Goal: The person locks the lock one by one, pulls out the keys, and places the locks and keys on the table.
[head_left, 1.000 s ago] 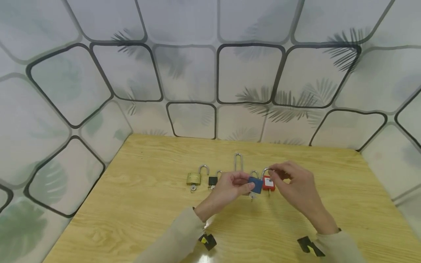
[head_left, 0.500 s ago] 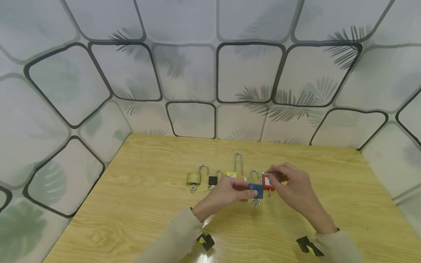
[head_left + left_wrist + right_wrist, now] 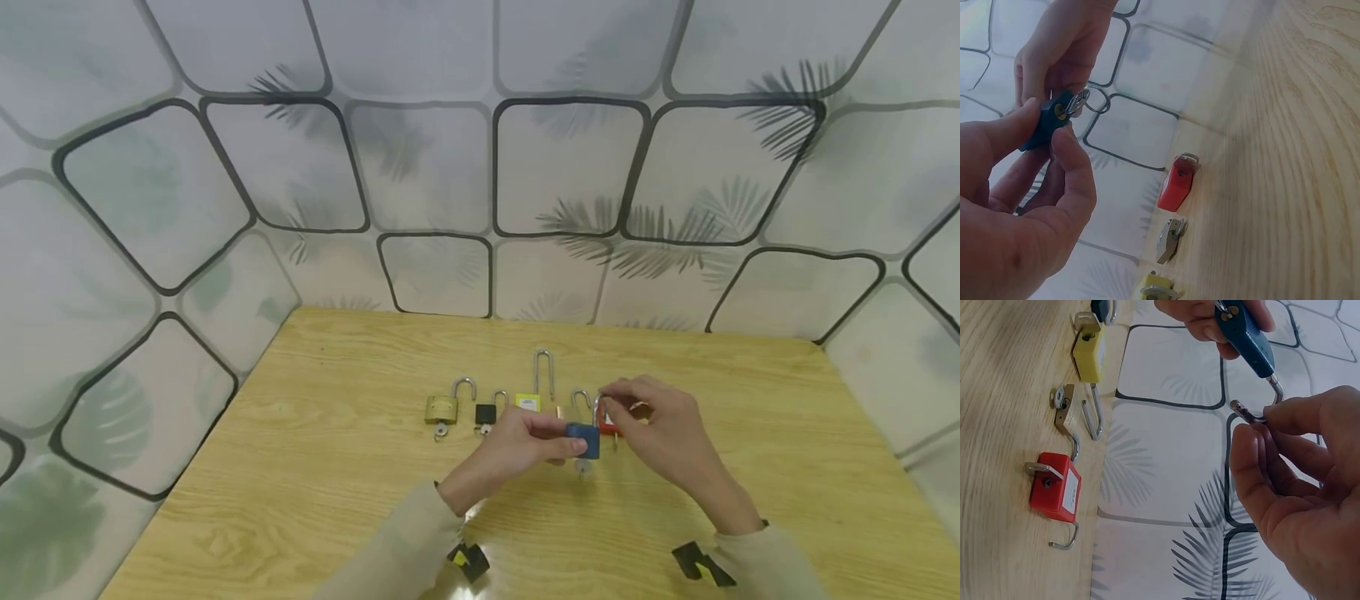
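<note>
In the head view my left hand (image 3: pixel 510 450) pinches the body of a blue padlock (image 3: pixel 583 441) between thumb and fingers, above the table. A key on a ring (image 3: pixel 1079 101) sticks out of its keyhole in the left wrist view. My right hand (image 3: pixel 670 427) pinches the padlock's steel shackle (image 3: pixel 1277 387) near its bend. One shackle leg enters the body; the notched free end stands apart from it, so the padlock is unlocked. Behind my right fingertips in the head view lies a red padlock (image 3: pixel 607 419), partly covered, its shackle raised in the right wrist view (image 3: pixel 1057 487).
A row of unlocked padlocks lies on the wooden table (image 3: pixel 337 467): brass (image 3: pixel 441 408), black (image 3: pixel 486 413), yellow with a long shackle (image 3: pixel 528 402), and a small brass-coloured one (image 3: pixel 1066 412). My left hand partly covers the row. A patterned curtain (image 3: pixel 570 167) stands behind the table.
The blue padlock has come down slightly and its body has turned more upright. My right hand has shifted a little left with the shackle. Both hands keep their hold.
</note>
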Tool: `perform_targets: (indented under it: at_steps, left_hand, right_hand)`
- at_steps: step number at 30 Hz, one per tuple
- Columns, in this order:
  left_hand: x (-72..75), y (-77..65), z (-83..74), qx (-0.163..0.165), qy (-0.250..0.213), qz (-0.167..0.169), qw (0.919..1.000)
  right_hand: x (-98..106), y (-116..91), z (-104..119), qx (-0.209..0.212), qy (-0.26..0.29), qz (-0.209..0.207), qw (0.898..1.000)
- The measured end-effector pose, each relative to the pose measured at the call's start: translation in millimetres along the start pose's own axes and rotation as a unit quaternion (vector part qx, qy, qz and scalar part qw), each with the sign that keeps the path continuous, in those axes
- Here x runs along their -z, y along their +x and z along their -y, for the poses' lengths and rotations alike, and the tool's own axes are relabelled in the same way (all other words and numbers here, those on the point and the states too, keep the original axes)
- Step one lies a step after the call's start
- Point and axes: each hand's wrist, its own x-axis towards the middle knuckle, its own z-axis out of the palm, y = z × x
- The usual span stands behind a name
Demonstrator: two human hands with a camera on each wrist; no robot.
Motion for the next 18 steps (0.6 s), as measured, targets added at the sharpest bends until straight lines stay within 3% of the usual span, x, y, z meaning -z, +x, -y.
perform_targets:
  at_steps: [11, 18]
  left_hand:
    - [-3.2, 2.3, 3.0, -0.01, -0.004, 0.01, 0.9999]
    - [-4.0, 3.3, 5.8, -0.006, 0.008, 0.008, 0.9999]
  right_hand:
    - [-4.3, 0.2, 6.4, -0.1, 0.053, 0.035, 0.993]
    - [-8.3, 0.4, 10.7, -0.107, 0.081, 0.021, 0.991]
